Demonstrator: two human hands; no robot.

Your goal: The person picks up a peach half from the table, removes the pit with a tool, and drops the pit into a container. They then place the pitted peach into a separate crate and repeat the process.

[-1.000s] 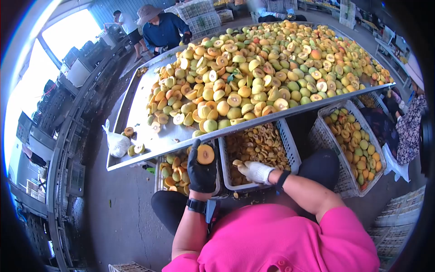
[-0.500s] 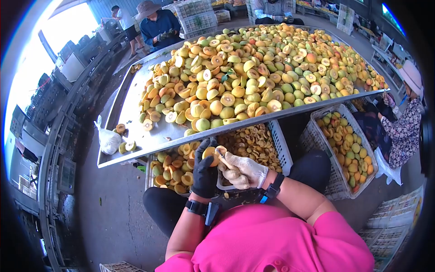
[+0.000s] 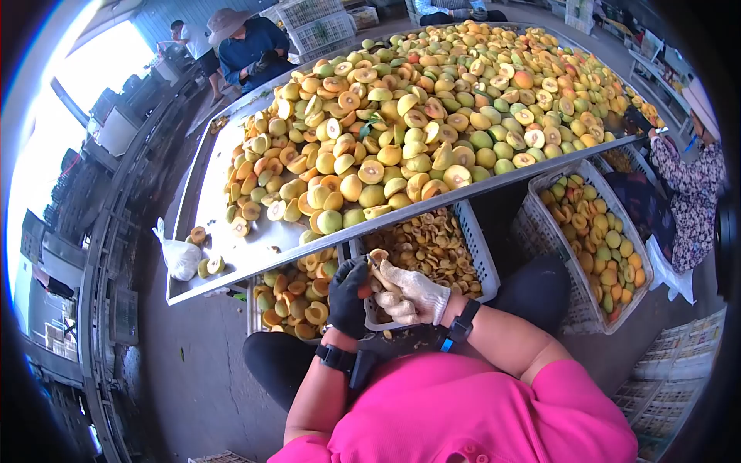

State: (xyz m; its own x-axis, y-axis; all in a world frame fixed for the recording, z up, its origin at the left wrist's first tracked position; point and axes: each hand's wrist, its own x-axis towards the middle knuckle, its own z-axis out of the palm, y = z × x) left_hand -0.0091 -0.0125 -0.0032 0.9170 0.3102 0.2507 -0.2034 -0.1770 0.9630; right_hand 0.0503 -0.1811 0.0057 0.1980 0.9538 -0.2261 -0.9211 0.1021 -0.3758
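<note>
My left hand (image 3: pixel 347 299), in a black glove, is closed around a peach half (image 3: pixel 365 292); only a small reddish-orange bit of it shows between the fingers. Beside it, my right hand (image 3: pixel 413 293) in a whitish glove grips a small pitting tool (image 3: pixel 376 267) with a pale handle. A brownish, cut round piece (image 3: pixel 378 255) is at the tool's tip. Both hands nearly touch, above a crate of small peach pieces (image 3: pixel 428 247). Left of that, another crate holds hollowed peach halves (image 3: pixel 297 297).
A metal table (image 3: pixel 224 270) bears a large heap of peaches (image 3: pixel 409 131). A white plastic bag (image 3: pixel 180 255) sits at its left corner. On the right stands a full crate (image 3: pixel 575 309), with a co-worker (image 3: pixel 683 185) beyond. Another person (image 3: pixel 251 50) works at the far left.
The peach half, plainly seen in my left hand before, is now mostly hidden by the black glove. That hand has turned in toward the tool. My view has shifted slightly.
</note>
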